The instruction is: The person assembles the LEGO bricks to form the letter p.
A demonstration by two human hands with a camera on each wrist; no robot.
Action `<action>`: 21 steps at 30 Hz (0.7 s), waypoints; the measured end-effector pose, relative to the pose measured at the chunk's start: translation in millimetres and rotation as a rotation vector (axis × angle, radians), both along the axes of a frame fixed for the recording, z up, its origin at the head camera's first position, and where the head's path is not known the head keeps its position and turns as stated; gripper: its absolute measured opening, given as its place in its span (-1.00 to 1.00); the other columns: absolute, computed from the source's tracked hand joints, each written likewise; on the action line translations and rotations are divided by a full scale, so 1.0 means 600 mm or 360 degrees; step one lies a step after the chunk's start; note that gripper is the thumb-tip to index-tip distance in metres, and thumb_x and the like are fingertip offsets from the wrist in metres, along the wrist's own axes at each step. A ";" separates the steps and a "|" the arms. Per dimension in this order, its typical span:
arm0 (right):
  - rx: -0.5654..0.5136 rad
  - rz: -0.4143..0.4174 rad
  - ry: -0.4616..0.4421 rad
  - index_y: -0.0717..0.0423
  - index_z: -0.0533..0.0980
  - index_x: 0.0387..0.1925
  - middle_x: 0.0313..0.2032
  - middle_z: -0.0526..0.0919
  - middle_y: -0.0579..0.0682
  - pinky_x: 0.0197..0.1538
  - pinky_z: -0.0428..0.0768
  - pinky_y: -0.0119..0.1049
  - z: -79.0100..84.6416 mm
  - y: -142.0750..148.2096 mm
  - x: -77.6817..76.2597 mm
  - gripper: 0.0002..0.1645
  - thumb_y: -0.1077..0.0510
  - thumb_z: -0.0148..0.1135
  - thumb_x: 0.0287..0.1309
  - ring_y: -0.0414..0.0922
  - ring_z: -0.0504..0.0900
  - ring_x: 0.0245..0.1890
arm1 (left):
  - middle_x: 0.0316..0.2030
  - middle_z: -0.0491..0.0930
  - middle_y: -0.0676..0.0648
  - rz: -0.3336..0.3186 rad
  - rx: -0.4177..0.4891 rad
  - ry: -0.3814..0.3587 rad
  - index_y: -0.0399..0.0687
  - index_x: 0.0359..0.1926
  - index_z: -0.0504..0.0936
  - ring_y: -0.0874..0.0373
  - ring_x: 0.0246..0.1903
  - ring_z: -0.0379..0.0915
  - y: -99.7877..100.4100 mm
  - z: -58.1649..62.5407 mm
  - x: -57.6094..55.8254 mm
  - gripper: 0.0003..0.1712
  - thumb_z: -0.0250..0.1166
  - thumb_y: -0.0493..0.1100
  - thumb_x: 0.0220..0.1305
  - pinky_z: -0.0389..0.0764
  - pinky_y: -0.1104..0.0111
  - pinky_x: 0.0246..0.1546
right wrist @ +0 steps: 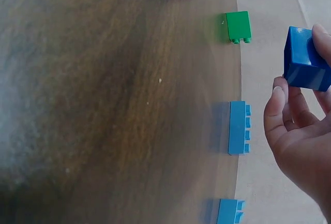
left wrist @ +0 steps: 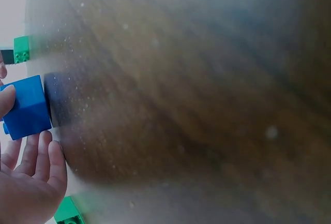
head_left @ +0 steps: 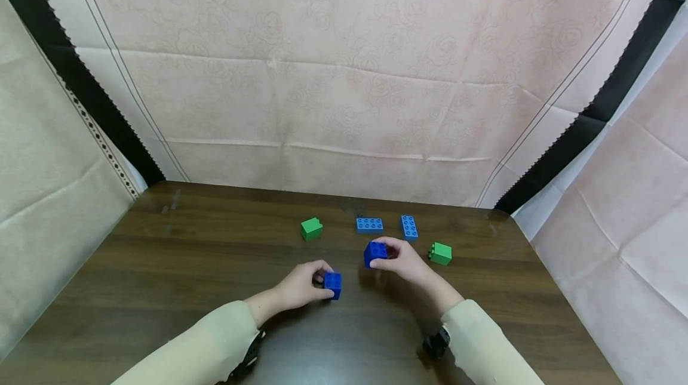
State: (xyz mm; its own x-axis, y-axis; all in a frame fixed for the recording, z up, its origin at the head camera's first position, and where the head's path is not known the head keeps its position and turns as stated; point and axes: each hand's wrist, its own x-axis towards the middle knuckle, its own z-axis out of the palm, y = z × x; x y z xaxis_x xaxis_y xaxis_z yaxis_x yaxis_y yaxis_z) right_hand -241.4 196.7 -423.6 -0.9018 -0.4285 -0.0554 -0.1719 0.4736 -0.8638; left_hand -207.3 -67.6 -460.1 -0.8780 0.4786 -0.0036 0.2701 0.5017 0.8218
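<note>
Near the middle of the table, my left hand point(head_left: 297, 286) grips a dark blue toy brick point(head_left: 332, 285) between thumb and fingers. The brick is at or just over the tabletop; I cannot tell whether it touches. Ahead and to the right, my right hand point(head_left: 404, 261) pinches a second dark blue brick point(head_left: 374, 253), held above the table with its shadow below. The two bricks are apart. In the right wrist view, thumb and fingertips hold this brick point(right wrist: 306, 61) by its sides. The left wrist view shows the left hand's brick point(left wrist: 28, 107) with the thumb on one face.
Two lighter blue bricks point(head_left: 369, 225) point(head_left: 409, 227) lie towards the back of the wooden table point(head_left: 215, 242). One green brick point(head_left: 311, 228) lies left of them, another green brick point(head_left: 440, 253) just right of my right hand. Pale cloth point(head_left: 333, 104) hangs behind and at both sides.
</note>
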 end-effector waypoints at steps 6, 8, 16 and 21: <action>0.0013 0.0037 0.0011 0.17 0.43 0.10 -0.01 0.53 0.20 -0.11 0.51 -0.25 -0.004 0.000 0.000 -0.46 0.04 0.29 0.12 -0.04 0.47 -0.15 | -0.20 0.57 -0.07 -0.0009 0.0004 0.0006 -0.13 -0.12 0.51 0.13 -0.19 0.44 0.004 -0.002 0.002 -0.66 0.38 -0.16 0.09 0.54 0.21 -0.15; 0.0019 0.0051 0.0014 0.17 0.43 0.09 -0.02 0.54 0.20 -0.12 0.50 -0.25 -0.005 0.000 0.002 -0.47 0.04 0.29 0.11 -0.04 0.47 -0.15 | -0.20 0.56 -0.07 -0.0011 0.0004 0.0004 -0.13 -0.13 0.51 0.13 -0.19 0.44 0.004 -0.002 0.002 -0.66 0.38 -0.16 0.08 0.54 0.22 -0.15; 0.0039 0.0083 -0.0005 0.14 0.44 0.06 -0.04 0.55 0.17 -0.14 0.51 -0.28 -0.007 -0.005 0.009 -0.48 0.03 0.31 0.10 -0.05 0.48 -0.15 | -0.22 0.56 -0.05 -0.0006 -0.0023 -0.0010 -0.12 -0.14 0.50 0.15 -0.20 0.43 0.003 -0.004 0.000 -0.65 0.40 -0.16 0.06 0.53 0.24 -0.15; 0.0004 0.0081 -0.0002 0.18 0.46 0.06 -0.03 0.56 0.20 -0.14 0.50 -0.25 -0.004 -0.012 0.018 -0.49 0.09 0.32 0.09 -0.04 0.48 -0.17 | -0.23 0.55 -0.05 -0.0003 -0.0018 -0.0020 -0.10 -0.16 0.50 0.15 -0.22 0.42 0.003 -0.005 0.001 -0.66 0.41 -0.16 0.06 0.53 0.24 -0.16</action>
State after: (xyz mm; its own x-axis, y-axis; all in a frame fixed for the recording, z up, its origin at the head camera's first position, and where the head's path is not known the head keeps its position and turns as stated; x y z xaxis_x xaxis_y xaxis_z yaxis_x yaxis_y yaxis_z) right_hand -230.7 189.5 -425.8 -0.8789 -0.4736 -0.0575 -0.1948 0.4662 -0.8630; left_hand -206.6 -66.0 -463.2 -0.8770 0.4800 -0.0203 0.2605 0.5106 0.8194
